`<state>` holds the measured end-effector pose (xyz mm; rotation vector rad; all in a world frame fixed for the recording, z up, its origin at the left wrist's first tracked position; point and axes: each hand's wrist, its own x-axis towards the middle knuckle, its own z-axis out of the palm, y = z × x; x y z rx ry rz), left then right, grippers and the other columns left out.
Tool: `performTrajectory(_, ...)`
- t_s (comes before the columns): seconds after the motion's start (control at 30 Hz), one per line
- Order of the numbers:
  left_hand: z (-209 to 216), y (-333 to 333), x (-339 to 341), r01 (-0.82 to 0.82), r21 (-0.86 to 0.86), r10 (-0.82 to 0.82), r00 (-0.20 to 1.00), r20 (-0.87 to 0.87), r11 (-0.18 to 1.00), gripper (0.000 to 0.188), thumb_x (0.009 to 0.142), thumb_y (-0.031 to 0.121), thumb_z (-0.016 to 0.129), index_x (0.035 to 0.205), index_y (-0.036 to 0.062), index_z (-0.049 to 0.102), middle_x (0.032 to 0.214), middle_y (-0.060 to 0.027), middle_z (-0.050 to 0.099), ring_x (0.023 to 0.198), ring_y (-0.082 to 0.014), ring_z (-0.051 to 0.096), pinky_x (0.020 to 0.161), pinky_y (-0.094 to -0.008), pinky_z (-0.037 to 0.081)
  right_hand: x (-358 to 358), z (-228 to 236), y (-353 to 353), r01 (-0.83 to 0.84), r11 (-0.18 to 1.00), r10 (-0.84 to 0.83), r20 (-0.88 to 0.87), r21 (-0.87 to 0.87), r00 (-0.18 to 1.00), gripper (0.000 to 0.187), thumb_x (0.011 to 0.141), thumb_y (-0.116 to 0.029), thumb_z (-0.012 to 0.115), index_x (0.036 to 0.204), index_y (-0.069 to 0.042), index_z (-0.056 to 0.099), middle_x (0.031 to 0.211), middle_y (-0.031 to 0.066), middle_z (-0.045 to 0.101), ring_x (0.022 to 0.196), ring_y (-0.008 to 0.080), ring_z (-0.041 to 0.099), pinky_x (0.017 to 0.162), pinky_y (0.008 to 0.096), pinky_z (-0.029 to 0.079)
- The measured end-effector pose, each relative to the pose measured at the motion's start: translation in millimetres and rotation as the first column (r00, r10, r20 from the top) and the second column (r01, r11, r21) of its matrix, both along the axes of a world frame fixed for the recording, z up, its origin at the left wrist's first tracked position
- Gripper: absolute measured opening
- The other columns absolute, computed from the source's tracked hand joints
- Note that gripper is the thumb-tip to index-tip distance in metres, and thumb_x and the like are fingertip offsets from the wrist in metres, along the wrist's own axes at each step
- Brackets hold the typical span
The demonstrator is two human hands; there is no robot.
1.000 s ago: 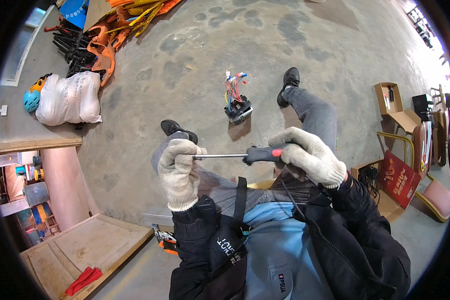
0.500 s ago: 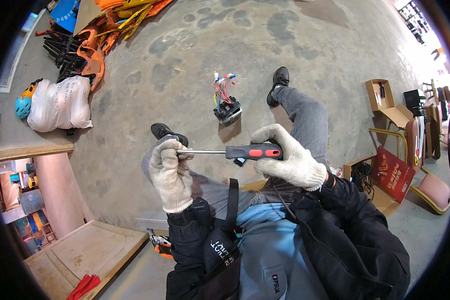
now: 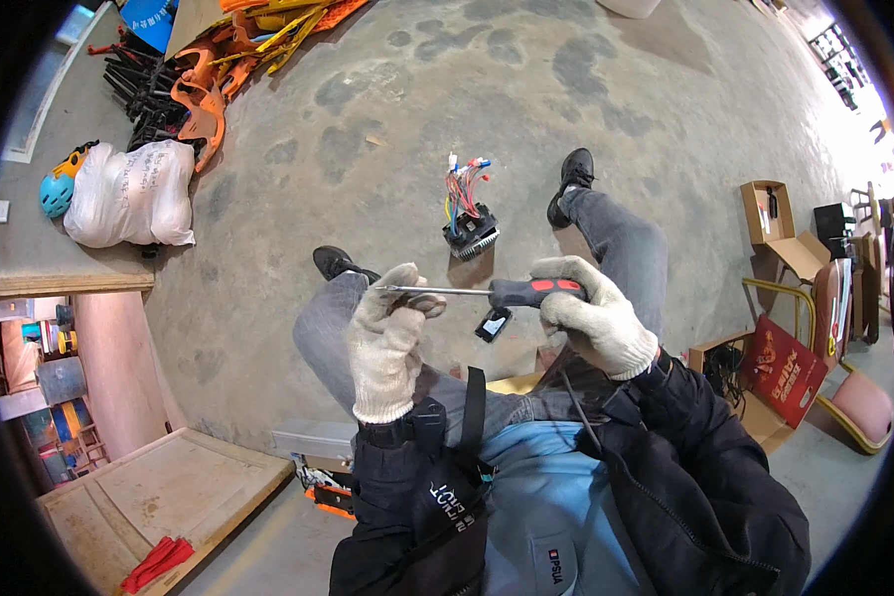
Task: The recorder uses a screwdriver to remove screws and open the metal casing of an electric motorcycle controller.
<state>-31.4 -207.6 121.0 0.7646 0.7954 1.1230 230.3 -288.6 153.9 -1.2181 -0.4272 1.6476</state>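
A screwdriver (image 3: 512, 292) with a black and red handle lies level in front of me. White knit gloves cover both hands. My right hand (image 3: 606, 323) is closed round the handle's end. Bent fingers of my left hand (image 3: 389, 343) pinch the metal shaft near its tip. On the floor beyond, between my feet, sits a black finned electronic box (image 3: 472, 234), with a bundle of coloured wires (image 3: 462, 187) rising from its far side. A small black object (image 3: 493, 324) with a pale label shows below the screwdriver; I cannot make out what it is.
At the far left are orange and yellow plastic parts (image 3: 205, 114), a white plastic bag (image 3: 134, 194) and a blue helmet (image 3: 57, 194). A wooden board (image 3: 159, 487) bearing a red cloth lies at near left. Open cardboard boxes (image 3: 765, 214) and chairs (image 3: 857, 405) stand on the right.
The view has shifted, so the floor things appear a little lower and further right. The screwdriver has turned slightly in my hands, and my left fingers have changed their hold on its shaft.
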Motion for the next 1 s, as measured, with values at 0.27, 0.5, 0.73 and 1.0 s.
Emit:
performTrajectory(0.27, -12.3, 69.7, 2.6, 0.106, -0.059, -0.116, 0.686, -0.718, 0.993, 0.056, 0.095, 0.014, 0.068, 0.144, -0.0083, 0.053, 0.128, -0.0177, 0.066, 0.112, -0.0264, 0.068, 0.096, -0.0349, 0.055, 63.4, 17.7, 23.8, 0.202, 0.979, -0.199, 0.211, 0.006, 0.957, 0.045, 0.095, -0.006, 0.07, 0.138, 0.001, 0.058, 0.096, 0.0039, 0.064, 0.077, 0.0092, 0.062, 0.067, 0.0244, 0.053)
performTrajectory(0.5, -105.3, 132.3, 94.9, 0.95, 0.03, 0.271, -0.059, -0.961, 0.312, 0.066, 0.076, 0.028, 0.084, 0.135, 0.0081, 0.064, 0.15, -0.0189, 0.053, 0.148, -0.0426, 0.041, 0.123, -0.0536, 0.035, 112.4, -11.7, 35.7, 0.226, 0.972, -0.188, 0.379, -0.06, 0.906, 0.046, 0.096, -0.011, 0.072, 0.137, 0.004, 0.058, 0.094, 0.0054, 0.066, 0.075, 0.01, 0.062, 0.069, 0.025, 0.053)
performTrajectory(0.73, -196.9, 204.8, 148.9, 0.995, -0.104, 0.463, -0.092, -0.881, 0.001, 0.075, 0.062, 0.035, 0.086, 0.128, 0.0039, 0.069, 0.149, -0.0185, 0.057, 0.153, -0.0413, 0.034, 0.129, -0.0582, 0.023, 121.9, -43.6, 54.2, 0.26, 0.952, -0.154, 0.482, -0.161, 0.862, 0.045, 0.095, -0.015, 0.074, 0.134, 0.004, 0.06, 0.091, 0.0041, 0.066, 0.078, 0.0091, 0.061, 0.071, 0.0262, 0.052)
performTrajectory(1.0, -203.7, 206.9, 172.6, 0.816, -0.573, 0.519, -0.522, -0.677, 0.074, 0.061, 0.072, 0.053, 0.08, 0.11, 0.0056, 0.08, 0.122, -0.0158, 0.073, 0.13, -0.0341, 0.056, 0.13, -0.0617, 0.013, 128.0, -73.6, 71.4, 0.193, 0.959, -0.062, 0.516, -0.206, 0.855, 0.044, 0.095, -0.014, 0.071, 0.134, 0.004, 0.06, 0.092, 0.0034, 0.066, 0.079, 0.0088, 0.059, 0.073, 0.026, 0.05)
